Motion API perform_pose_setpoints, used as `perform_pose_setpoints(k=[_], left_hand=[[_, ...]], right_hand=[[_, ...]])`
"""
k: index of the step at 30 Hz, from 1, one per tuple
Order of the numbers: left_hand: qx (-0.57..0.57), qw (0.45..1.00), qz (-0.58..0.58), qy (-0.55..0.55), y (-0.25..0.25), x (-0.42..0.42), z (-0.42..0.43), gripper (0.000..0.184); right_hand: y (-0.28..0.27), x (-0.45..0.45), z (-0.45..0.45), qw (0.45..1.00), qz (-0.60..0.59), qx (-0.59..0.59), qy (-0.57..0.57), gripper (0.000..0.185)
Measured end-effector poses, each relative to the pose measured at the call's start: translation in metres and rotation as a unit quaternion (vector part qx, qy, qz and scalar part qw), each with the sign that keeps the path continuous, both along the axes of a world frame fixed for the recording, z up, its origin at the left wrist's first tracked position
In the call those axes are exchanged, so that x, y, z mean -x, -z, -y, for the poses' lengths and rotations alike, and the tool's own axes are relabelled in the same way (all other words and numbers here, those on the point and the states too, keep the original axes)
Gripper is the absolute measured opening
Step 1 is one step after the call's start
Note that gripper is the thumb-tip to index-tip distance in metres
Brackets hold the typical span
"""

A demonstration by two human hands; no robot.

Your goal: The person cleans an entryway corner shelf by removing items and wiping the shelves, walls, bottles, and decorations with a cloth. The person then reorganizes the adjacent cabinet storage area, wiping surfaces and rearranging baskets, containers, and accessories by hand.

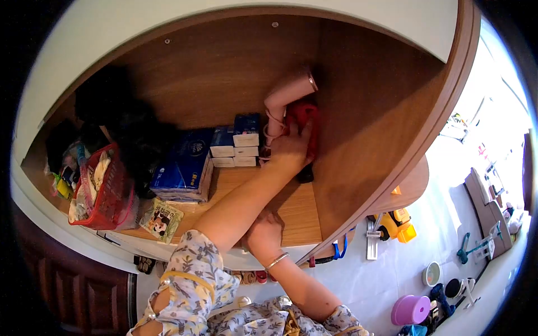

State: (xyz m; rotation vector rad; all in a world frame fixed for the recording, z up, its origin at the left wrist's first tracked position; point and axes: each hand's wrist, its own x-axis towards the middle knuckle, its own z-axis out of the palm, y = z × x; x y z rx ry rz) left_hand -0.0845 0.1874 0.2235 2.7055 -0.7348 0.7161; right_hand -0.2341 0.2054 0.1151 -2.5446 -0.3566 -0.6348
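Observation:
My left hand point(291, 147) reaches into the back right of the cabinet, its fingers bent over a soft red item point(303, 115). Right beside that item, a pink hair dryer point(291, 91) leans with its barrel up and its cord hanging by my fingers. Something dark lies under the red item. Below my left forearm, my right hand point(264, 234), with a bangle at the wrist, rests at the shelf's front edge; its fingers are partly hidden, and what they hold, if anything, does not show.
Small blue-and-white boxes point(245, 131), a blue tissue pack point(184, 168), a panda packet point(161, 220), a red basket point(106, 193) and a dark bundle point(137, 131) occupy the shelf point(297, 215). The cabinet's side wall point(364, 117) stands right. A yellow toy point(397, 225) and purple stool point(411, 309) are on the floor.

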Motion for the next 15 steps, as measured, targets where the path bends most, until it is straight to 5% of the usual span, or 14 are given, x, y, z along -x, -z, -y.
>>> perform_pose_setpoints(k=[4, 9, 15], left_hand=[[-0.021, 0.999, -0.035, -0.012, 0.01, -0.02, 0.006, 0.076], [0.162, 0.979, 0.018, 0.123, 0.002, -0.013, -0.027, 0.056], [0.202, 0.964, 0.026, 0.172, -0.023, 0.046, -0.054, 0.056]], right_hand=[[0.006, -0.002, -0.001, 0.999, 0.028, -0.025, -0.008, 0.037], [0.0, -0.002, -0.004, 0.999, 0.043, -0.012, 0.002, 0.036], [-0.009, 0.004, -0.006, 0.994, -0.107, -0.003, -0.012, 0.051]])
